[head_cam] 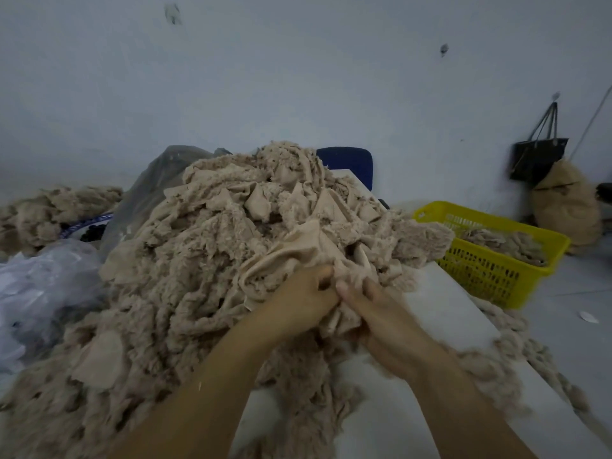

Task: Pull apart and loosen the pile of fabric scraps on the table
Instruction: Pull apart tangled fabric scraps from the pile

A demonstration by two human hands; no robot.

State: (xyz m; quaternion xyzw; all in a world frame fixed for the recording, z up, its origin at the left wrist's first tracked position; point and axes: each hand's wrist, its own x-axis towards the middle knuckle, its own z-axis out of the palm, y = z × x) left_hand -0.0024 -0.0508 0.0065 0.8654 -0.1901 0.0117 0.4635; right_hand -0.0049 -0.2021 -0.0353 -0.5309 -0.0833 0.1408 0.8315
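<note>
The pile of fabric scraps is lying heaped across the white table, and the person is working at its near right flank, where a clump of smoother beige cloth is sticking out. Both hands are meeting on that clump, knuckles almost touching, probably so that each can be drawing a different layer away from the other and teasing the tangle loose. The left hand is curling its fingers tightly into a fold. The right hand is blurring somewhat, yet its fingers are bending down into the cloth, gripping rather than lying flat. A yellow basket holding more scraps is sitting just beyond the table's right edge.
</note>
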